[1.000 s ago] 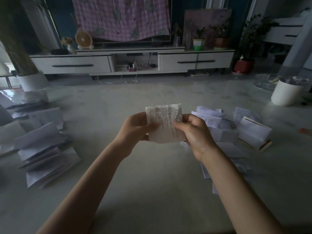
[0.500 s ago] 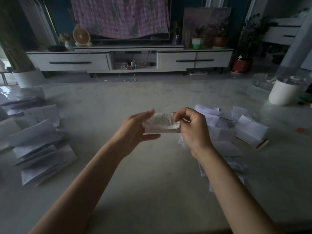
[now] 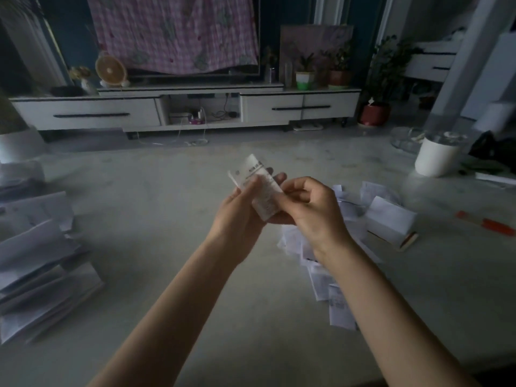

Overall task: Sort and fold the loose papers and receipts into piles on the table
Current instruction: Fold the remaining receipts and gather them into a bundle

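Above the table [image 3: 167, 247], the left hand [image 3: 240, 216] and right hand [image 3: 315, 210] hold a folded receipt [image 3: 262, 188], fingers [image 3: 290, 201] pinching it, between paper piles [image 3: 36, 261] and loose receipts [image 3: 349, 219].

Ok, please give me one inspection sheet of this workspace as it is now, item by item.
Surface: pale table, in dim light.
Job's things: receipt, partly folded, held above the table; stacked papers at the left; loose papers at the right.
Clutter: white container; orange pen-like item.
Grippers: left hand and right hand both pinch the receipt.
Cables: white cables run from the TV cabinet to the floor; none on the table.
Surroundings: pink checked cloth, potted plants, small fan.
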Motion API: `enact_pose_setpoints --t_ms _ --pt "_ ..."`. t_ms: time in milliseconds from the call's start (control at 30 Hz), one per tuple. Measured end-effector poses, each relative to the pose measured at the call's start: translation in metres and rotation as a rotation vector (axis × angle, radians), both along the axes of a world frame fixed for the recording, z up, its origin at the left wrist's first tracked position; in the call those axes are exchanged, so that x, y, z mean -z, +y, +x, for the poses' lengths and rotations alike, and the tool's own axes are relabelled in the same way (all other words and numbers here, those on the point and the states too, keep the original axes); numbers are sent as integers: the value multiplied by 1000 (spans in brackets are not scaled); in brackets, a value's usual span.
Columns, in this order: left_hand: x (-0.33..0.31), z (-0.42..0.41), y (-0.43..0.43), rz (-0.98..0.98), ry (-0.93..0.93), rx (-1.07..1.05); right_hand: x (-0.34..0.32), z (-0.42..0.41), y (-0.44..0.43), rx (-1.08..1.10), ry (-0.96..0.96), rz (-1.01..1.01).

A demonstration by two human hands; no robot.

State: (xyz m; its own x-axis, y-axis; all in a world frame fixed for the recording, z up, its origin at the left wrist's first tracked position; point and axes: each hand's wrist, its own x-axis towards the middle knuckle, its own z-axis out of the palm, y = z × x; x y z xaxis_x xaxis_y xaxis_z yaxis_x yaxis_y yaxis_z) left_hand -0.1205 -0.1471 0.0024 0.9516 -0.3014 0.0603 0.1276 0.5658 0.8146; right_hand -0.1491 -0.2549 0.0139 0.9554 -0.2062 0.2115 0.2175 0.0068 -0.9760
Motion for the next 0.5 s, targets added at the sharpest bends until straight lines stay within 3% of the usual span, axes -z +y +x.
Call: enact_pose_setpoints --t_ms 67,200,300,367,500 --pt "-9 8 -14 -52 12 -28 -9 5 -20 3 4 -118" --pt "-16 16 -35 39 65 88 -8 17 -115 431 2 -497" --pt "-17 15 -49 129 126 235 13 20 -180 566 393 -971" --pt "-19 17 -54 137 155 290 29 23 -192 483 573 -1067" --pt "-29 23 -64 165 127 318 37 32 -193 449 440 -1040"
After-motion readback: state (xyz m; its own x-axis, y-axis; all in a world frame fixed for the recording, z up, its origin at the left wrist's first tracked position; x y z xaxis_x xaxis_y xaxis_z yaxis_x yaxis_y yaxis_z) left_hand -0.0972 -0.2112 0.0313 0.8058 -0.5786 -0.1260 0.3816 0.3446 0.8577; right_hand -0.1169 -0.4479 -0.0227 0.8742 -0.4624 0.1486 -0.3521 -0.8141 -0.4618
